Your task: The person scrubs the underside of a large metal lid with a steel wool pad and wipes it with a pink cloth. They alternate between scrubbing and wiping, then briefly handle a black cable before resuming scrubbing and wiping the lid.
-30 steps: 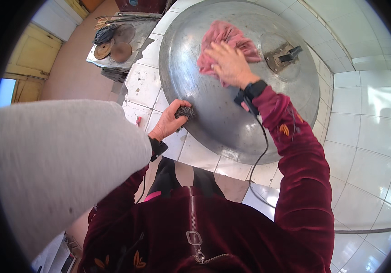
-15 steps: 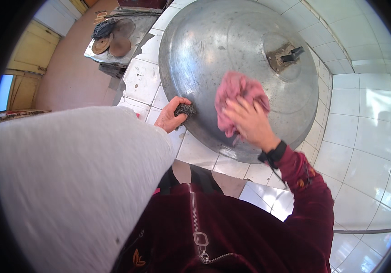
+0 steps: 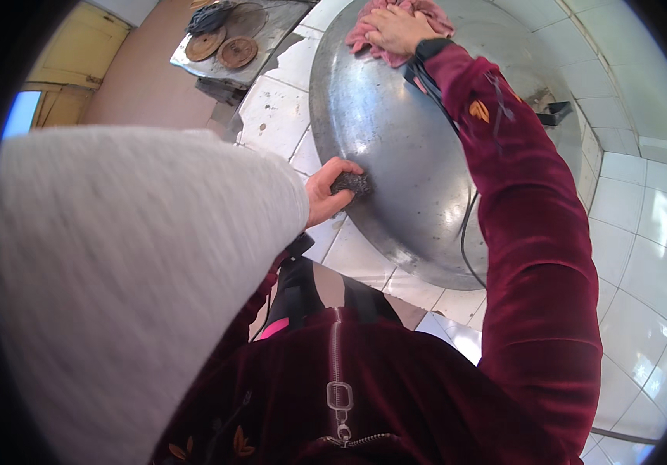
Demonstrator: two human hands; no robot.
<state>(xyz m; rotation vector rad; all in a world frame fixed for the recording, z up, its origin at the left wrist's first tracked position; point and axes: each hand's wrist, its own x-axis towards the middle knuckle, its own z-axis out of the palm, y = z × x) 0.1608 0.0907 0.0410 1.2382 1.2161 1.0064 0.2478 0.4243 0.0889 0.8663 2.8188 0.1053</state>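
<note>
A big domed metal lid (image 3: pixel 415 167) lies on the white-tiled counter, with a black handle (image 3: pixel 554 114) at its right side. At the lid's far end, my right hand (image 3: pixel 399 29) presses a bunched pink cloth (image 3: pixel 364 45) against the metal. My left hand (image 3: pixel 327 187) grips a dark scouring pad (image 3: pixel 351 184) at the lid's left rim. Much of my left forearm is hidden behind a large piece of grey fabric (image 3: pixel 139 256); part of a maroon sleeve and a black wristband show beside it.
Tiled wall (image 3: pixel 636 232) closes in on the right. Beyond the counter (image 3: pixel 273 112) at the upper left stands a stove-like surface (image 3: pixel 267 50) with round brown discs (image 3: pixel 237 52) and a dark bundle (image 3: pixel 208 17). A yellow cabinet (image 3: pixel 77 46) is farther left.
My right hand has slid the pink cloth away from me, from the lid's middle to its far end. My left hand stays at the rim with the scouring pad. The view has shifted slightly.
</note>
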